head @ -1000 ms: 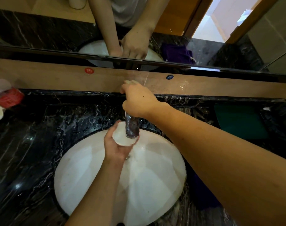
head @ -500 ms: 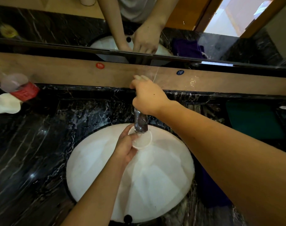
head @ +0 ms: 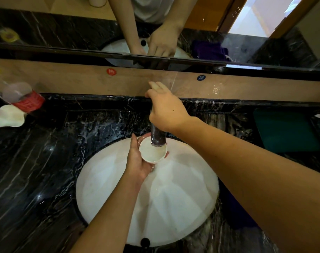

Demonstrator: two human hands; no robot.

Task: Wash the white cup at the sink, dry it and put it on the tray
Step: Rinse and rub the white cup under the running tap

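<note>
My left hand [head: 138, 161] holds the small white cup [head: 152, 152] over the white sink basin [head: 183, 207], fingers curled round its side. The cup's mouth faces up, right under the chrome faucet spout [head: 157, 136]. Water shows inside the cup. My right hand [head: 165, 111] grips the top of the faucet behind the cup, hiding the handle. A dark green tray [head: 285, 130] lies on the black marble counter at the right.
A purple cloth [head: 236, 205] lies on the counter right of the basin, mostly behind my right arm. At the far left stand a clear bottle with a red label [head: 23, 99] and a white dish [head: 8, 116]. A mirror runs along the back wall.
My left hand has turned the cup from tilted sideways to mouth up under the spout. My right hand has stayed on the faucet top. The view shifted slightly.
</note>
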